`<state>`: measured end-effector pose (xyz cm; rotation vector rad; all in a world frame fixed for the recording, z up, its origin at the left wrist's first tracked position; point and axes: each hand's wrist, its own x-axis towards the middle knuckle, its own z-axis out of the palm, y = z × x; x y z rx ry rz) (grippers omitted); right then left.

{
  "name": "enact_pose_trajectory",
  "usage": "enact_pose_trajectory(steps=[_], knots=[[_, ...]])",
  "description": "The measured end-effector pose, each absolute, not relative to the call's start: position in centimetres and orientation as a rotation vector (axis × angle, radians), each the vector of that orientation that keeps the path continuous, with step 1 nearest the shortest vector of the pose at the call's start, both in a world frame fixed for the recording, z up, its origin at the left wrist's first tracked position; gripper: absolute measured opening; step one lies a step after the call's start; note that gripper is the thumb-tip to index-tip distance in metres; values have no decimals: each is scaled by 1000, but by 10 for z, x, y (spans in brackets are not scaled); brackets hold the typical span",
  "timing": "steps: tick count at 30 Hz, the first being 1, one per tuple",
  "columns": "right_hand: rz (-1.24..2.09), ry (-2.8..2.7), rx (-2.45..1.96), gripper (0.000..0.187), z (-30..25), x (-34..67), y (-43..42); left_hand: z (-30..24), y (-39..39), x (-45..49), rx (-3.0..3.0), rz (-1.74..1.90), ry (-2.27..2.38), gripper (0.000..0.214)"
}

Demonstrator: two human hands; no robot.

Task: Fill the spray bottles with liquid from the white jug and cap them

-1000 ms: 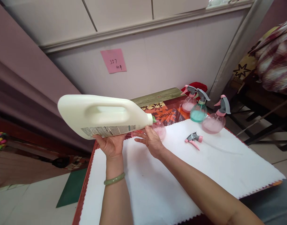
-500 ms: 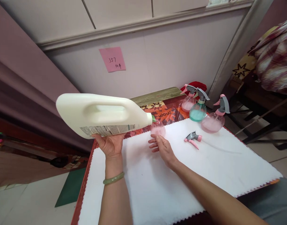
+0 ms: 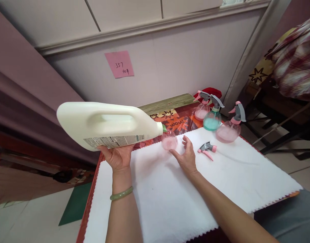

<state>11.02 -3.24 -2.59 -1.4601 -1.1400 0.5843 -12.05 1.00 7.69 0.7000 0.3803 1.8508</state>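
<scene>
My left hand (image 3: pixel 117 157) grips the underside of a large white jug (image 3: pixel 104 125), held on its side with its green-tipped spout over the mouth of a small clear pink bottle (image 3: pixel 169 140) that stands on the white cloth (image 3: pixel 170 192). My right hand (image 3: pixel 186 155) rests just right of that bottle, fingers spread and holding nothing. A loose pink and grey spray head (image 3: pixel 206 148) lies on the cloth a little right of my right hand.
Three spray bottles stand at the table's far right: a pink one (image 3: pixel 202 109), a teal one (image 3: pixel 212 118) and another pink one (image 3: pixel 230 126). A pink note (image 3: pixel 118 64) hangs on the wall. A chair with plaid cloth (image 3: pixel 293 60) stands right.
My right hand left the jug's neck, dropped to the cloth and slid right past the small pink bottle, fingers opening. The jug stayed tilted over the bottle.
</scene>
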Motion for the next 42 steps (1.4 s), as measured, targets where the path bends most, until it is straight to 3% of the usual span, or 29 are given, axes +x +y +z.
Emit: enact_pose_trajectory(steps=[4,26,42], knots=[[606,-1282,-1501,101,-22,105,-17,79,10,-120,735,1847,387,68],[399,-1402,-1592,84,-44,93,0,76,12,-122,725,1861,376,64],[341,-1415,-1569,82,-49,93,0,79,11,-123,693,1867,330,66]])
